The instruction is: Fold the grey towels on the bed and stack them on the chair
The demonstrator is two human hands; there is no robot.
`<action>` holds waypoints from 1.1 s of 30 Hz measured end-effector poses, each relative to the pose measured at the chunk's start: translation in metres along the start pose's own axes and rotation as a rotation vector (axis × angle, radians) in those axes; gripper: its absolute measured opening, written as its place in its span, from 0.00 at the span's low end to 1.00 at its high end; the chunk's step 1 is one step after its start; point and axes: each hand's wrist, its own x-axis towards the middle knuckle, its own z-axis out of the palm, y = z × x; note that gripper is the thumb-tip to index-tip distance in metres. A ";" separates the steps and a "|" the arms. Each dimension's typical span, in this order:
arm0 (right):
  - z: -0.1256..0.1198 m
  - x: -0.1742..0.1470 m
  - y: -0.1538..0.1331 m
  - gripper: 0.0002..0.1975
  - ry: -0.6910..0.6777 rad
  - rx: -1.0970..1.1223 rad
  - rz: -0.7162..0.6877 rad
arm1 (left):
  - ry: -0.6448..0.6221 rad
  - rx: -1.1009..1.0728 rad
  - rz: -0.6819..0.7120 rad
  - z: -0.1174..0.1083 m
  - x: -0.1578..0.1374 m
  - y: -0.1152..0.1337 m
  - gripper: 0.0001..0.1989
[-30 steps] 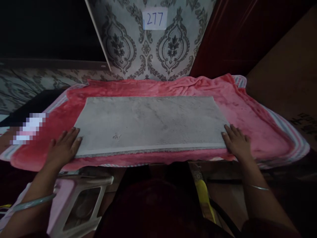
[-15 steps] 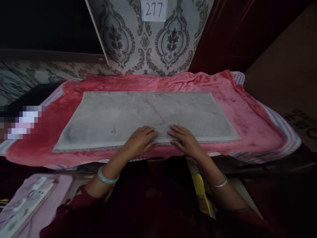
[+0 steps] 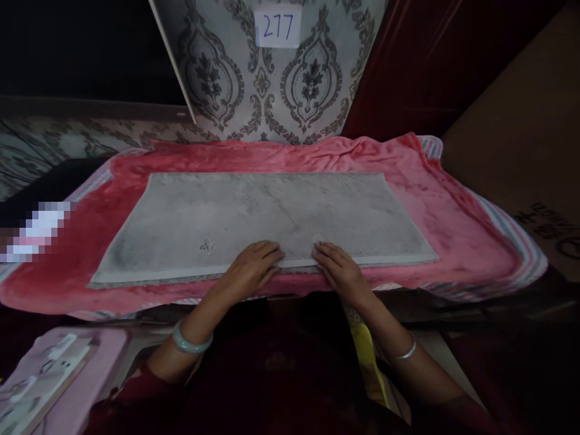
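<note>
A long grey towel (image 3: 267,211), seemingly folded, lies flat on a pink plush blanket (image 3: 471,241). A pale band runs along its front edge, and a small worn-looking patch (image 3: 207,246) marks its left part. Left of the towel's front middle, my left hand (image 3: 254,263) is closed over the edge, fingers together on top and thumb low near the rim. My right hand (image 3: 339,269) grips the same edge a short way to the right, its fingers bent on top and its thumb mostly hidden. Bare towel shows between the two hands.
Behind the blanket stands a patterned wall with a paper marked 277 (image 3: 278,26). A dark screen (image 3: 86,54) is at the upper left, a cardboard box (image 3: 521,133) on the right. A power strip (image 3: 49,380) lies on a pink surface at the lower left.
My fingers have drawn closer together at the towel's front edge, and the thumbs are less spread. The view has shifted slightly; the towel lies much as before.
</note>
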 end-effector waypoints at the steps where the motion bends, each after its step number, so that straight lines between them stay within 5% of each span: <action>1: 0.001 0.001 0.000 0.14 0.023 -0.003 -0.012 | 0.000 0.008 0.005 -0.001 0.001 0.000 0.15; 12: 0.003 -0.002 -0.010 0.12 0.107 0.028 0.032 | 0.218 0.163 0.065 0.014 -0.006 0.001 0.11; 18: -0.010 0.006 -0.013 0.11 0.053 0.027 0.058 | 0.185 0.079 0.073 -0.003 0.003 0.005 0.12; 22: -0.029 0.037 0.006 0.16 -0.075 -0.102 0.274 | 0.099 0.131 -0.026 0.005 0.041 0.004 0.14; 26: -0.039 0.051 0.033 0.31 -0.299 -0.378 0.571 | -0.088 0.181 -0.124 0.028 0.072 0.013 0.28; 29: -0.044 0.036 0.045 0.32 -0.457 -0.476 0.717 | -0.179 0.180 -0.155 0.039 0.074 0.016 0.29; 33: -0.063 -0.002 0.061 0.32 -0.429 -0.590 0.857 | -0.176 0.157 -0.152 0.043 0.068 0.012 0.29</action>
